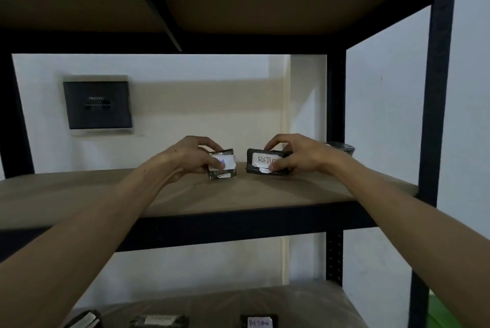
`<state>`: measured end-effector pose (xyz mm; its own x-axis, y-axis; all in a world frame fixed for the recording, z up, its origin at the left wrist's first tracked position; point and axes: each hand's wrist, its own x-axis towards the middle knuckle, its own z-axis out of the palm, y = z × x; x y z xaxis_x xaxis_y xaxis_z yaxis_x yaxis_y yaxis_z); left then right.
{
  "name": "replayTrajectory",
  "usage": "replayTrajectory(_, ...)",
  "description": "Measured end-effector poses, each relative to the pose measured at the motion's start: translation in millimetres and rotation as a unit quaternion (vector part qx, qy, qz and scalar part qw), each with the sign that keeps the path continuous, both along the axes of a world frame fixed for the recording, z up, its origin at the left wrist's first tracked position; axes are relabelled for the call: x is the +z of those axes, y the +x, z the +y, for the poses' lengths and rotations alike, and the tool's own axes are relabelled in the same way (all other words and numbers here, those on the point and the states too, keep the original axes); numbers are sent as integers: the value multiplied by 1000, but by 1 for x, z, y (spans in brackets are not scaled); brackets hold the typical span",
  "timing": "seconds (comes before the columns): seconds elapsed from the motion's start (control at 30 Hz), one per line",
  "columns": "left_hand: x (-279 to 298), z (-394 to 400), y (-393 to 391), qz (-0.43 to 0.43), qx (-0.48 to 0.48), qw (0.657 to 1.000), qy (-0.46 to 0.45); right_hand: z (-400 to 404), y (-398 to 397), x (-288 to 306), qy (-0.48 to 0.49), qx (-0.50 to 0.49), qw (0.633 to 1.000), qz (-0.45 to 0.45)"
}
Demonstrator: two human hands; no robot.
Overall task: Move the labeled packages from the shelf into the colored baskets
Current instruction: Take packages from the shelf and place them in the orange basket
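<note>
Hands at pick-up: my left hand [197, 159] pinches a small clear-wrapped white-labelled package [222, 164], my right hand [294, 156] grips a dark plastic-wrapped "RETURN" package [262, 161]; next I lift both off the brown board shelf [185, 195] toward baskets

Package [222, 165] under left fingers: glossy clear plastic wrap, white paper label. Package [265, 161] between right fingertips: dark glossy wrap, paper label. Shelf board [106, 195] matt wood.

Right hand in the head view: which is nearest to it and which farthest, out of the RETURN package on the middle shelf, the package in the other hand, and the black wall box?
1. RETURN package: gripped by the right hand.
2. Left-hand package: just left.
3. Black wall box: far left, behind.
</note>
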<state>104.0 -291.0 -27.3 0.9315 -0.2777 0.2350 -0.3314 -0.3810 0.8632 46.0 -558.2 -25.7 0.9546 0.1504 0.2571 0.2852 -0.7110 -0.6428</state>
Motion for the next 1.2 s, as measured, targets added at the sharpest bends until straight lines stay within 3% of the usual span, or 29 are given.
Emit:
replayTrajectory(0.2,1,-16,-45,-6,-67,993,-96,-20,-62,-1,116,40,992,-24)
replayTrajectory(0.43,-7,-69,-122,-18,-134,981,-137,-66,-142,-11,178,33,982,-58)
replayTrajectory(0.6,-26,-116,-180,-28,-152,974,-167,-113,-202,-24,235,29,971,-36)
replayTrajectory(0.93,-128,-281,-271,30,-220,965,-140,-270,-322,-112,271,-60,959,48)
replayTrajectory(1.2,-221,-434,-273,139,-280,943,-117,-404,-365,-205,314,-174,928,102)
